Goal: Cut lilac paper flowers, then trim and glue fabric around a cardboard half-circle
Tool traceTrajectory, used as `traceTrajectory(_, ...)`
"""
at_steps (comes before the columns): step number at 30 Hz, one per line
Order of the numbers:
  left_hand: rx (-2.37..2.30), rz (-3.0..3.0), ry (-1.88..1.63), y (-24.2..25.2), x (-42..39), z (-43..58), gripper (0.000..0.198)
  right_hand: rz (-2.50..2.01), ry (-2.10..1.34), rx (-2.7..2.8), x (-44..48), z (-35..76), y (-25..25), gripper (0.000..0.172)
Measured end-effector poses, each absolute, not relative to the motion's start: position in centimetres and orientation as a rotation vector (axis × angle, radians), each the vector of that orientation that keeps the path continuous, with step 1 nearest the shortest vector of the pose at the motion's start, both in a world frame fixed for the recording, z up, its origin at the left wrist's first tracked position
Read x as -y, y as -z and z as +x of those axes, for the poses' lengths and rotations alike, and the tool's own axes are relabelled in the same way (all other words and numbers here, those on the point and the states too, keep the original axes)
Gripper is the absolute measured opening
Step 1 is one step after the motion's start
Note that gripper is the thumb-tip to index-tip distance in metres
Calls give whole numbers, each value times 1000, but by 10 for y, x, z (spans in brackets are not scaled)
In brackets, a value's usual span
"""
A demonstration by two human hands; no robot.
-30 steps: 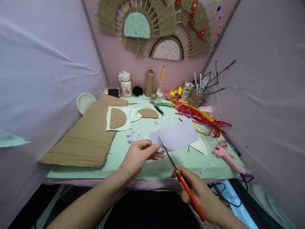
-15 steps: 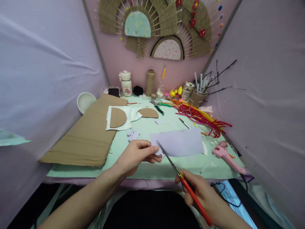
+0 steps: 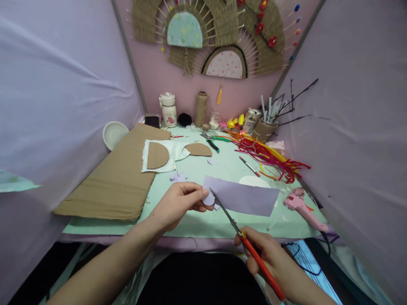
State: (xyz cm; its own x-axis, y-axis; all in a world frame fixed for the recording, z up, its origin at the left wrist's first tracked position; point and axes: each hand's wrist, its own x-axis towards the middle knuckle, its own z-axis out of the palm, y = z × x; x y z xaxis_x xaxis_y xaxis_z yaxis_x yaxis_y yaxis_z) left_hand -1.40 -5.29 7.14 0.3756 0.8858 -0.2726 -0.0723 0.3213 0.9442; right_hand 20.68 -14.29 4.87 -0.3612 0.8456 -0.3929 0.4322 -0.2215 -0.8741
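1. From where I stand, the left hand (image 3: 187,199) is pinched narrow, thumb over fingers, on the left end of a strip of purple paper (image 3: 243,197), just above the near part of the table (image 3: 203,226).
2. The right hand (image 3: 262,250) is wrapped around the red handles of the scissors (image 3: 263,267); their tips lie at the paper, close by the left thumb. How far the blades are parted, I can't tell.
3. The step looks like cutting a rounded outline. I'd turn the paper into the blades rather than twist the scissors, and take short snips on the curve.
4. I'd hold the left fingertips clear of the cutting line, since the tips sit very near them. The strip's long free end could sag and pull the cut astray, so the table might support it.
5. Counting now: one strip in hand, one pair of scissors, and one purple cutout cluster (image 3: 178,177) beyond the left hand; its pieces overlap too much to number.
6. Two cardboard half-circles (image 3: 158,155), one big cardboard sheet (image 3: 104,182), one pen (image 3: 249,166), one pair of pliers (image 3: 219,138), one pink glue gun (image 3: 305,209).
7. One bottle (image 3: 168,111), one spool of twine (image 3: 201,109), one can (image 3: 252,120); the fuzzy red stems (image 3: 263,152) are too tangled to count.
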Motion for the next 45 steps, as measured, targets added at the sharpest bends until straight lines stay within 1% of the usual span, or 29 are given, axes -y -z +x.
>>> traceTrajectory(8, -976, 1121, -752, -70, 54, -14, 22, -1543, -1683, 1637, 143, 200, -55, 23)
traceTrajectory(13, -973, 1118, -743, -70, 54, -14, 21, -1532, -1657, 1639, 142, 200, -54, 19)
traceTrajectory(21, -968, 1055, -726, -74, 52, -14, 19, -1485, -1627, 1649, 143, 201, -51, 16)
traceTrajectory(27, -1000, 1037, -698, -78, 53, -15, 20, -1443, -1600, 1660, 146, 204, -42, 15)
traceTrajectory(32, -993, 1075, -780, -76, 51, -15, 18, -1479, -1603, 1644, 145, 202, -44, 14)
traceTrajectory(34, -995, 1105, -804, -75, 50, -15, 19, -1483, -1601, 1645, 144, 201, -45, 15)
traceTrajectory(39, -1011, 1169, -777, -76, 50, -15, 17, -1523, -1626, 1682, 143, 199, -46, 28)
traceTrajectory(45, -1027, 1191, -754, -75, 51, -14, 17, -1505, -1623, 1700, 142, 196, -49, 27)
